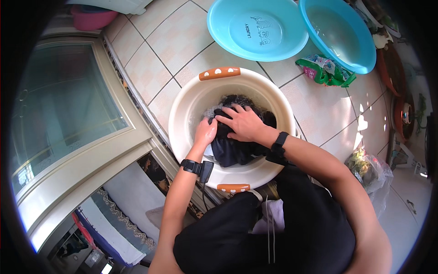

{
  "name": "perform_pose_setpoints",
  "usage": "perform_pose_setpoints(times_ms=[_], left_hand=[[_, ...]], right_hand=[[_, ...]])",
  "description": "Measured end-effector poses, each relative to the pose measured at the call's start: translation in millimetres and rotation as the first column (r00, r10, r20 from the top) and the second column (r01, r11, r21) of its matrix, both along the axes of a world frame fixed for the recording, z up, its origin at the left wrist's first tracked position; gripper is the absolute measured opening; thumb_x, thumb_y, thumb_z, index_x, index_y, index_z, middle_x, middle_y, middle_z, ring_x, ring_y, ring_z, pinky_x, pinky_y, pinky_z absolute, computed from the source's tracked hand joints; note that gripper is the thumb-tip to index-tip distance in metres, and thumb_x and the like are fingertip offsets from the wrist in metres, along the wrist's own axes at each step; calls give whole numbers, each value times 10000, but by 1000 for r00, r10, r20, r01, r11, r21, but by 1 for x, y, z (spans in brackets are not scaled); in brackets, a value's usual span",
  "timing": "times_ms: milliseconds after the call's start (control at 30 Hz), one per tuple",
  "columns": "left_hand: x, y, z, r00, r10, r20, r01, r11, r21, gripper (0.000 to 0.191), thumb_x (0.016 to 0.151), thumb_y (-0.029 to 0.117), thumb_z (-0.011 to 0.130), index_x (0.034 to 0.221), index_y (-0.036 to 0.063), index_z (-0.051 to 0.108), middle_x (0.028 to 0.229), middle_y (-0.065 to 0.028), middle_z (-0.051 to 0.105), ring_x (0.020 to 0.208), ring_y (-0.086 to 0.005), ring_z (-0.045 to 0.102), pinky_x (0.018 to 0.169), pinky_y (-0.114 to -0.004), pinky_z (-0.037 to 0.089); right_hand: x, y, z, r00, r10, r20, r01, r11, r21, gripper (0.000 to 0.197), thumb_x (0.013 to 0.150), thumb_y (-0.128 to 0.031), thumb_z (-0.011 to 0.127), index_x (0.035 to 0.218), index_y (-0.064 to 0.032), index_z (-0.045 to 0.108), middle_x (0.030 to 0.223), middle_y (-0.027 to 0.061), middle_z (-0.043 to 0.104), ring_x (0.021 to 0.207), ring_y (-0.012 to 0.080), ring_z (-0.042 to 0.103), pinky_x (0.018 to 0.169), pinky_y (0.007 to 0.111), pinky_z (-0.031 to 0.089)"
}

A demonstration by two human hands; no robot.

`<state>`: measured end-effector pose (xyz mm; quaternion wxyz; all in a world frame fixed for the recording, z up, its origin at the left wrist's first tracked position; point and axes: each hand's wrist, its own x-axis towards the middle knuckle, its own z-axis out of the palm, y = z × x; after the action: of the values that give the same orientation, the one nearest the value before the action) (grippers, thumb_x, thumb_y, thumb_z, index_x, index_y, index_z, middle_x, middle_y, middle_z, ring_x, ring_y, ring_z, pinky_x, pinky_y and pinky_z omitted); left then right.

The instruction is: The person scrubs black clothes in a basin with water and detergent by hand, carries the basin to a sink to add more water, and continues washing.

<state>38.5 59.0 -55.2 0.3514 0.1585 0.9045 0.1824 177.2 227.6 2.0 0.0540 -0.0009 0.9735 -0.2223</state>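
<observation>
A wet black garment (236, 150) lies bunched in a cream plastic basin (181, 102) with orange-brown handles, partly in sudsy water. At its left side, my left hand (206, 132) pinches a fold between thumb and fingers. My right hand (243, 123) rests palm down on top of the cloth with its fingers spread, the fingertips close to my left thumb. Foam (213, 110) shows beyond the hands. A pale patch of cloth (209, 150) peeks out below my left hand. The garment's underside is hidden in the basin.
Past the basin stand a light-blue laundry basin (226, 37) and a blue basin of water (342, 37). A green detergent bag (325, 73) lies on the tiled floor (171, 37). A glass-paned door (68, 99) is at left, a clear plastic bag (373, 174) at right.
</observation>
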Motion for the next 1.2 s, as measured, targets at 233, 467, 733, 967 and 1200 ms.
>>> perform_pose_setpoints(times_ms=[233,467,733,967,1200], left_hand=[[9,30,16,601,165,782,-741,481,468,526,892,186,476,1379,8,560,1276,-126,630,1148,-246,603,1014,-383,473],[29,48,76,357,277,892,-890,389,236,442,1009,485,503,1190,93,598,1070,-90,648,990,-233,650,875,-404,541],[39,13,90,768,171,617,-601,527,601,157,995,177,604,978,27,646,982,-13,626,865,-96,554,784,-257,443],[18,-23,104,993,-100,-55,114,845,523,183,917,134,716,1009,-17,667,964,-60,663,936,-118,578,890,-278,465],[24,-14,77,987,-96,129,14,851,525,225,921,164,713,1042,-20,661,958,-64,688,931,-132,604,908,-278,468]], right_hand=[[-36,29,-22,760,-630,162,612,608,-505,473,759,-173,639,1223,-87,653,970,221,712,935,432,676,890,466,551],[-25,-15,40,850,-506,146,448,549,-706,451,911,-388,600,984,48,690,830,302,644,809,464,641,762,491,517],[-22,19,53,924,-358,137,371,747,-552,413,911,-417,561,867,-57,758,825,219,698,825,416,674,777,508,544],[73,154,69,709,-672,-212,509,697,-505,186,831,-48,644,993,8,720,946,179,724,836,278,725,764,368,573],[156,258,-35,668,-726,-167,744,655,132,245,777,-9,595,983,24,723,995,243,691,951,411,658,860,478,529]])
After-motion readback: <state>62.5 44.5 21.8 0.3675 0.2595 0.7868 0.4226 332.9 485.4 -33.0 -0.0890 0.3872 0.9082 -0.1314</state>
